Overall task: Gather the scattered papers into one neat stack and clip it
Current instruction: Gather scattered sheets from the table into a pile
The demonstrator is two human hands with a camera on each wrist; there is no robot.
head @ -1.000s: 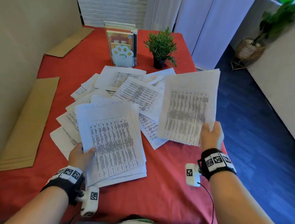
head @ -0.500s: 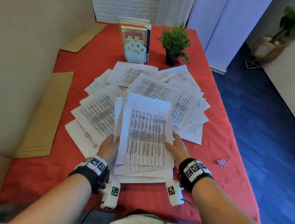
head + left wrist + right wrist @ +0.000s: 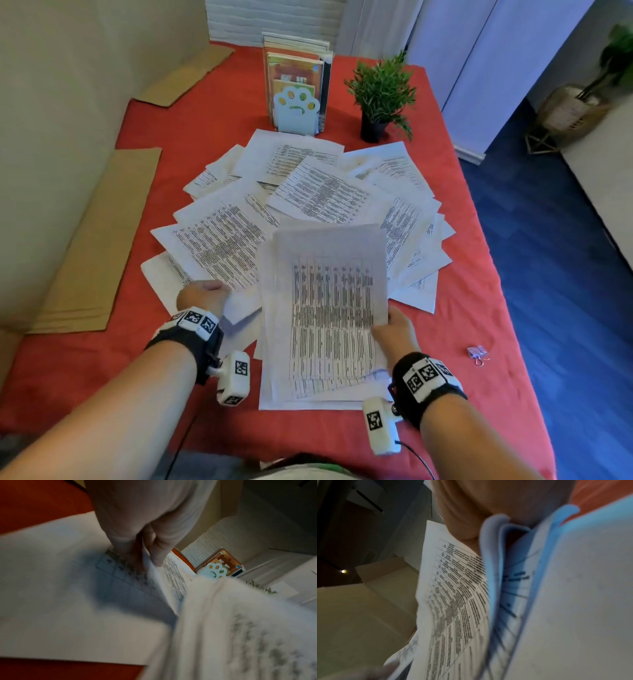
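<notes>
A gathered stack of printed papers (image 3: 329, 318) lies on the red tablecloth (image 3: 462, 308) in front of me. My right hand (image 3: 387, 320) grips the stack's right edge, and the top sheets (image 3: 453, 601) curl up under its thumb. My left hand (image 3: 205, 291) sits left of the stack on the scattered sheets (image 3: 222, 236). Its fingers (image 3: 157, 553) pinch the edge of one loose sheet (image 3: 169, 577). More loose sheets (image 3: 318, 192) fan out behind and to the right. A small binder clip (image 3: 478, 354) lies on the cloth right of my right wrist.
A paw-shaped bookend with books (image 3: 296, 109) and a potted plant (image 3: 380, 92) stand behind the papers. Flat cardboard pieces (image 3: 92, 246) lie along the left wall. The table's right edge drops to a blue floor (image 3: 565, 274).
My right hand brought the sheets it held in the air down onto the stack and now grips its right edge. My left hand left the stack and took a loose sheet on the left.
</notes>
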